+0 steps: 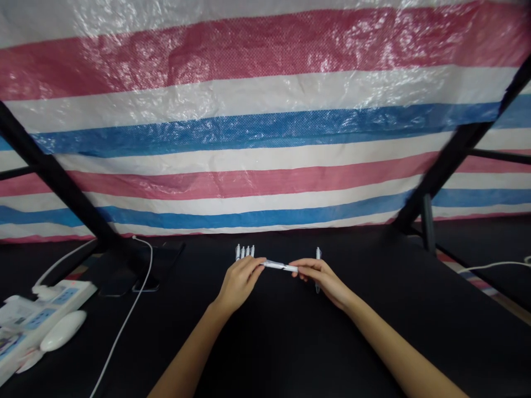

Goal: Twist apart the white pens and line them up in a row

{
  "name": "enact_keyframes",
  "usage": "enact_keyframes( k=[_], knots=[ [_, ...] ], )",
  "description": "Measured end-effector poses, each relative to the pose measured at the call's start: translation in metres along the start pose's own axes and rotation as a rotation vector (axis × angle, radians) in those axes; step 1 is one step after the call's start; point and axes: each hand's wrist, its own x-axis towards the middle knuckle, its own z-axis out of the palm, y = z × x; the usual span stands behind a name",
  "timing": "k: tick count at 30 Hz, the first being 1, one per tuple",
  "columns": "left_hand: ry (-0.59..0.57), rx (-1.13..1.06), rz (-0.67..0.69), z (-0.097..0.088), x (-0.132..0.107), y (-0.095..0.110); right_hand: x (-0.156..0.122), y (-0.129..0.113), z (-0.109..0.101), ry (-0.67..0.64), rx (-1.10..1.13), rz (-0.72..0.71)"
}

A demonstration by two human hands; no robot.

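Note:
A white pen (280, 266) lies level between my hands above the black tabletop. My left hand (239, 281) pinches its left end, and the fingers of my right hand (321, 278) close on its right end. Just beyond my left hand stand several white pens (245, 251) side by side in a row, their lower parts hidden by that hand. Another white pen (318, 253) lies lengthwise behind my right hand, which covers its middle.
On the left are a white power strip (62, 298), a white computer mouse (63, 330) and a white cable (131, 315) crossing the black table (274, 354). Black metal legs (62, 188) rise at both sides. A striped plastic sheet (257, 127) hangs behind.

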Motion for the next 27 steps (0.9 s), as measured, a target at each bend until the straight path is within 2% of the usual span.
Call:
enact_keyframes(
  k=[8,15,18,24,27],
  knots=[
    [-0.001,0.019,-0.001,-0.003,0.002,0.0,0.0,-0.001,-0.002,-0.028,0.024,0.023],
    [0.035,0.08,0.001,-0.004,0.001,0.0,0.004,0.0,-0.007,0.108,0.004,0.004],
    [0.03,0.034,-0.027,-0.003,0.001,0.0,0.007,0.001,-0.007,0.158,-0.023,-0.035],
    [0.055,-0.134,-0.103,0.001,0.001,-0.004,0.01,0.012,-0.002,0.175,-0.143,-0.098],
    [0.042,-0.144,-0.152,0.001,0.002,-0.007,0.012,0.017,-0.001,0.194,-0.195,-0.124]
  ],
)
